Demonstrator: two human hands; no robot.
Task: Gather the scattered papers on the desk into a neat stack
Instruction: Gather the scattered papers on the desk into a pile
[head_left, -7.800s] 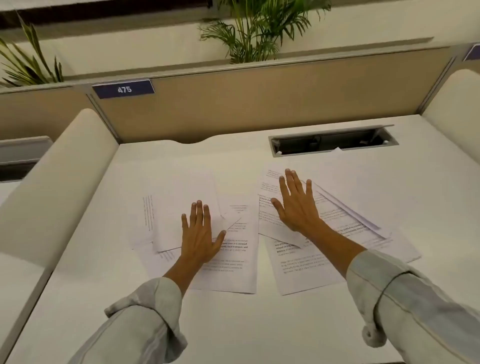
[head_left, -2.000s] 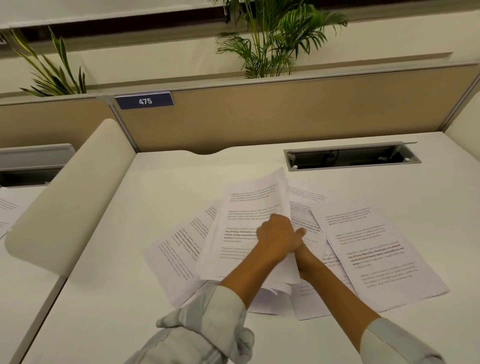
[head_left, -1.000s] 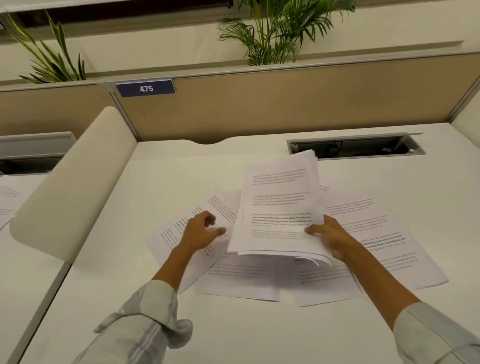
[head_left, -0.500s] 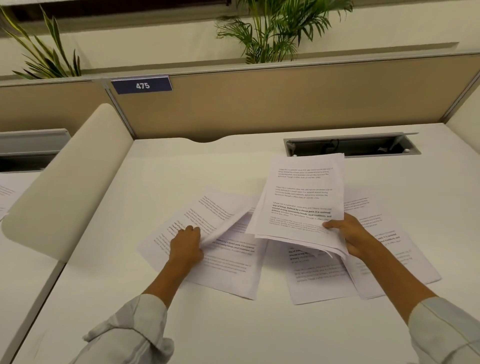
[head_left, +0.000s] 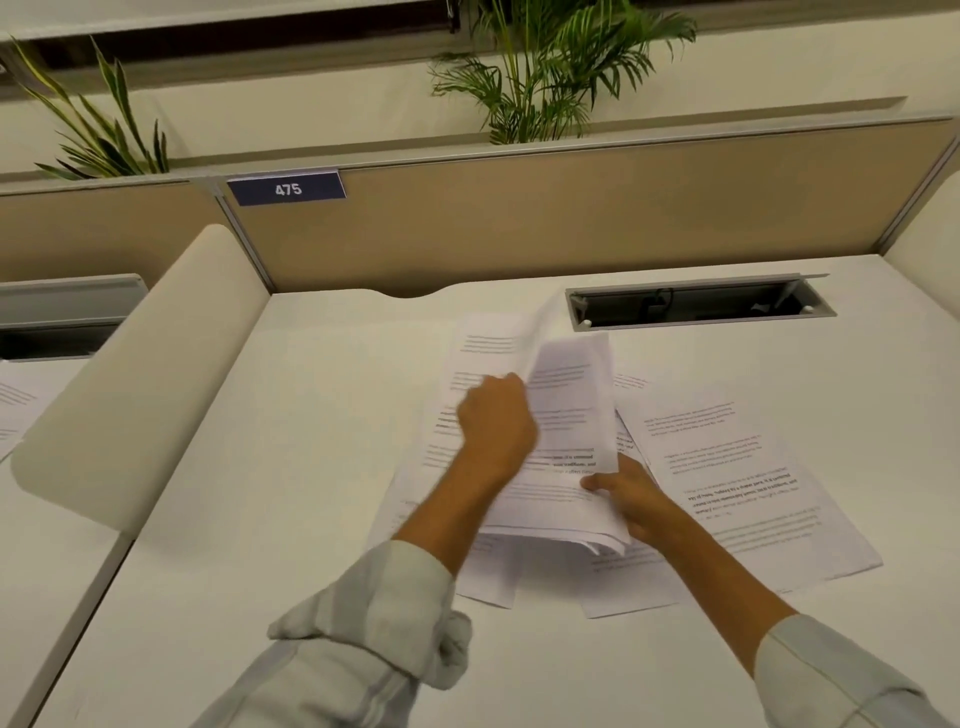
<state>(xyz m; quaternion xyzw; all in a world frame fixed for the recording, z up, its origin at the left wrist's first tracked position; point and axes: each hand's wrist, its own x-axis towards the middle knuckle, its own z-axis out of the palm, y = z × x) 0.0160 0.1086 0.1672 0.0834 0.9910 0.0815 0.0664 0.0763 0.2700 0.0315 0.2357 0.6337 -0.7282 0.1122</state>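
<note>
Desk (head_left: 311, 467): white top, closed at the back by a tan partition (head_left: 571, 208) with a blue plate "475" (head_left: 287, 189); an open cable tray (head_left: 696, 304) is set into the surface.
Left hand (head_left: 496, 423): closed on a single sheet (head_left: 478, 358), which is held above the bundle; blurred.
Right hand (head_left: 626, 493): fingers closed on the lower right edge of the gathered bundle (head_left: 566, 431), which is tilted up from the desk.
Loose papers (head_left: 743, 488): still flat on the desk, right of the bundle and partly under it.
Sleeves: pale, rolled up on both forearms.
</note>
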